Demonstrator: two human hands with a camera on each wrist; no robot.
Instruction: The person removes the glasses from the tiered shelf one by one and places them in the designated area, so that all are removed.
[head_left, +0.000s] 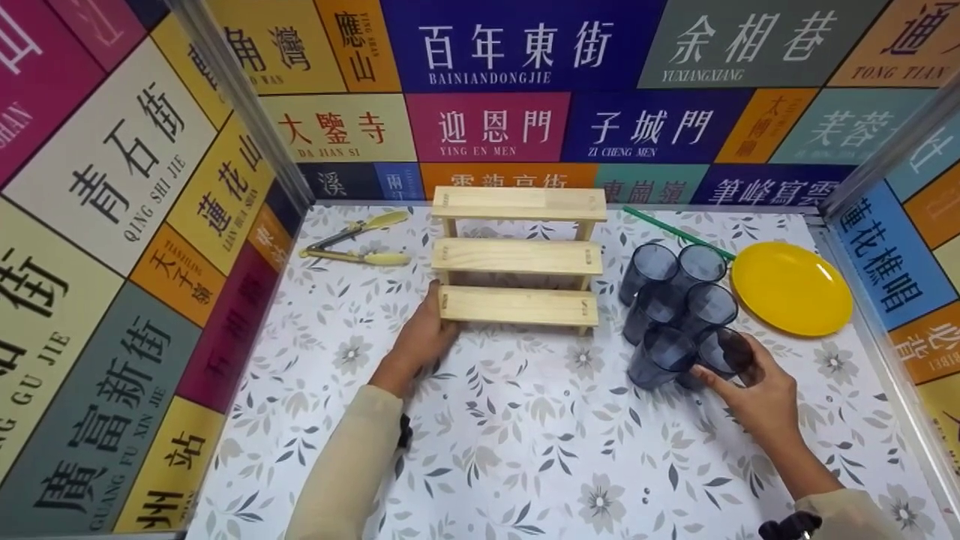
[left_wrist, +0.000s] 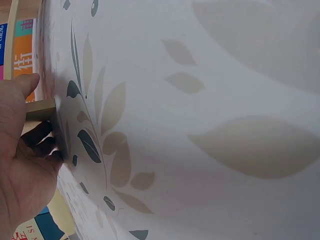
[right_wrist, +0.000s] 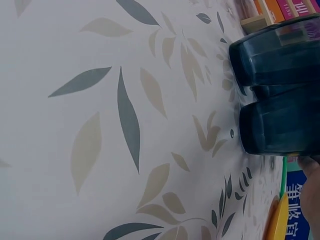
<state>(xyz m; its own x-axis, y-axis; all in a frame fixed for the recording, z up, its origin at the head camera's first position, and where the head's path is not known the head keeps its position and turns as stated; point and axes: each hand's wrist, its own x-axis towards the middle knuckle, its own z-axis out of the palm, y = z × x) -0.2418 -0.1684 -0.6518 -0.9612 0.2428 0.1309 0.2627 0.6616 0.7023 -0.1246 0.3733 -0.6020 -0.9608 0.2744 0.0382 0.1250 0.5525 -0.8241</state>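
Note:
A three-tier wooden stand (head_left: 517, 256) rises at the back middle of the table. My left hand (head_left: 424, 334) holds the left end of its lowest step; in the left wrist view the thumb lies above the board end (left_wrist: 41, 108) and the fingers are beneath. On the right, several dark blue-grey clear cups (head_left: 660, 304) stand upright in two close columns. My right hand (head_left: 765, 394) grips the front right cup (head_left: 724, 351), thumb at its near side and fingers round its right side. In the right wrist view the cup (right_wrist: 285, 122) hides most of that hand.
Yellow-tipped tongs (head_left: 356, 238) lie spread at the back left. A yellow plate (head_left: 792, 289) lies right of the cups, with a green stick (head_left: 675, 232) behind them. Printed wall panels (head_left: 487, 127) enclose the floral-covered table (head_left: 525, 450) at the back and sides.

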